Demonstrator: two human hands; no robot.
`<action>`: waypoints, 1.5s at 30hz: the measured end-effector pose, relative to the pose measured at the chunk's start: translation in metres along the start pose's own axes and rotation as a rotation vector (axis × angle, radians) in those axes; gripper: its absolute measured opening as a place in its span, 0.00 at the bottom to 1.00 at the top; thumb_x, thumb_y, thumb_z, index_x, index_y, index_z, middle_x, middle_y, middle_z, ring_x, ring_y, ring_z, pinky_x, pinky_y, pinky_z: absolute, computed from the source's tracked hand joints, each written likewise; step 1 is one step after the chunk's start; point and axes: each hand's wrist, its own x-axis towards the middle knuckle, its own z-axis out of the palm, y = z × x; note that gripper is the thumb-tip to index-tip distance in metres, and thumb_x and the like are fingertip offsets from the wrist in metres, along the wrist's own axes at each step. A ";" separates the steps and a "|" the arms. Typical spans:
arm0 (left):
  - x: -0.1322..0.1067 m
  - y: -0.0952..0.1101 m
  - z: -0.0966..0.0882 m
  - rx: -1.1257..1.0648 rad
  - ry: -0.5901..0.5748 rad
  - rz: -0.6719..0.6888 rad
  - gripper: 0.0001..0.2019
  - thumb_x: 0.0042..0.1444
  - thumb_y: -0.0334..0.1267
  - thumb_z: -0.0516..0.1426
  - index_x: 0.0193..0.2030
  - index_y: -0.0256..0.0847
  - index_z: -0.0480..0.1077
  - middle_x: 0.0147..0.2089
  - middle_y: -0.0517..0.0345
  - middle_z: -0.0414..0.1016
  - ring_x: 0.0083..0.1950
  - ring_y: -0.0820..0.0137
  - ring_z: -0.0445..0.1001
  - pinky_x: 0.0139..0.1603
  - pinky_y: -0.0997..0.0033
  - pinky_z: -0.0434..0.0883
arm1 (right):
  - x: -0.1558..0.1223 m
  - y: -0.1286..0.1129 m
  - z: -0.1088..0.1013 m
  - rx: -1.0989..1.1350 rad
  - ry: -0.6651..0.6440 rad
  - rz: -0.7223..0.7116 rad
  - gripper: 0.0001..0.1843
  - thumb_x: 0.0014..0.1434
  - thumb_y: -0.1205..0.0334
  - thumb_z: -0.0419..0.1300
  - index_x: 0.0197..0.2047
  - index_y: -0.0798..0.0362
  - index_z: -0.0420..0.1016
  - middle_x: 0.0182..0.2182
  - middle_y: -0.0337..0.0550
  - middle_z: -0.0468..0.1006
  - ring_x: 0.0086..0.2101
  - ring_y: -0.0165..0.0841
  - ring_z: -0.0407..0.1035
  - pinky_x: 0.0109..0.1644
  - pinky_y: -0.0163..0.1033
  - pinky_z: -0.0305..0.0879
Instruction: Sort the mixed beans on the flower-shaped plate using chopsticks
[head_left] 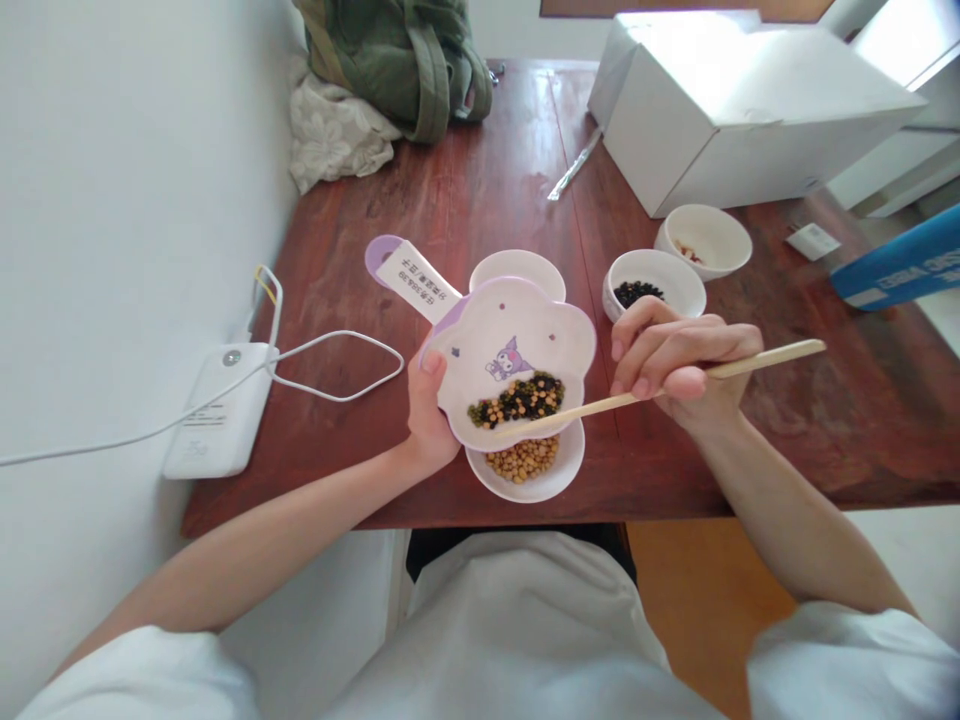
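Note:
My left hand (431,415) grips a flower-shaped bowl (480,325) with a purple rim and handle, thumb on its edge. The bowl is tilted toward me, and mixed dark, green and tan beans (525,397) lie along its near side. My right hand (686,360) is closed on a wooden chopstick (772,357), whose tip reaches to the beans at the near rim. Below the flower-shaped bowl, partly covered by it, stands a white bowl (574,465) with tan beans (523,462). Another white bowl (517,265) shows behind it, its inside mostly hidden.
Right of centre stand a white bowl (679,280) of black beans and another bowl (724,240) with a few reddish bits. A white box (675,150), green bag (382,60), white power bank (225,420) with cable, white plug (814,241) and blue object (900,255) surround them.

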 end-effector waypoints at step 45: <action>-0.001 0.002 0.002 -0.040 0.040 0.003 0.24 0.64 0.70 0.67 0.40 0.51 0.83 0.46 0.53 0.90 0.58 0.47 0.88 0.66 0.49 0.84 | 0.000 0.004 0.003 -0.080 -0.084 0.007 0.19 0.72 0.45 0.77 0.31 0.43 0.88 0.23 0.38 0.86 0.23 0.39 0.78 0.32 0.49 0.76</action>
